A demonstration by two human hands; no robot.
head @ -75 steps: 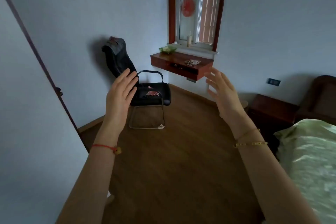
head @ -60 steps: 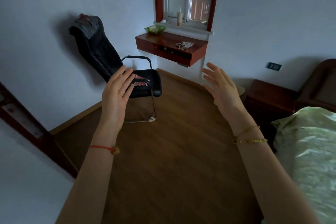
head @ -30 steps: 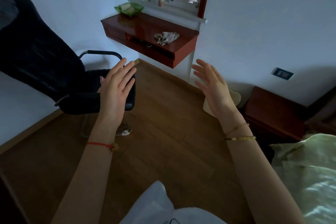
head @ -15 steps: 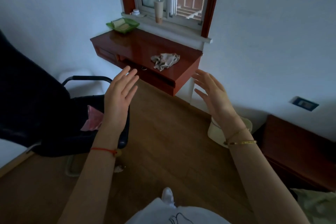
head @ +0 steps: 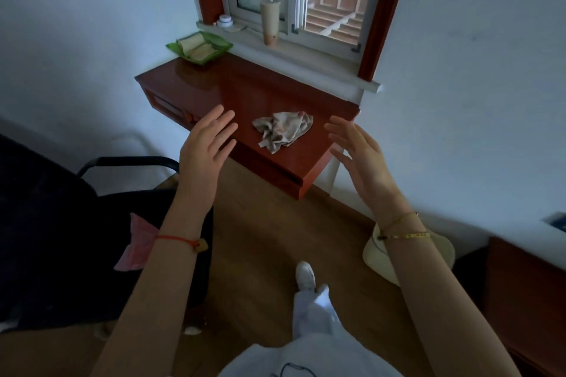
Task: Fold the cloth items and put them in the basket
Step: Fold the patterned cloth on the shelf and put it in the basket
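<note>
A crumpled patterned cloth (head: pixel 283 128) lies on a red-brown wall shelf (head: pixel 232 92) under the window. My left hand (head: pixel 203 153) is raised to the left of the cloth, fingers spread, holding nothing. My right hand (head: pixel 360 156) is raised to the right of it, also open and empty. Both hands hover in front of the shelf's edge, apart from the cloth. A pink cloth (head: pixel 137 245) lies on the seat of a black chair (head: pixel 55 223) at the left. A cream basket (head: pixel 379 257) stands on the floor by the wall, partly hidden by my right forearm.
A green tray (head: pixel 199 47) sits at the shelf's far left corner. A tall cup with a straw (head: pixel 269 20) and a small jar (head: pixel 225 21) stand on the windowsill. A dark wooden cabinet (head: pixel 526 291) is at the right. Wooden floor (head: pixel 260 239) lies below.
I have walked closer to the shelf; it and the crumpled cloth now fill the middle of the view. Both hands stay raised and open. The bed has left the view.
</note>
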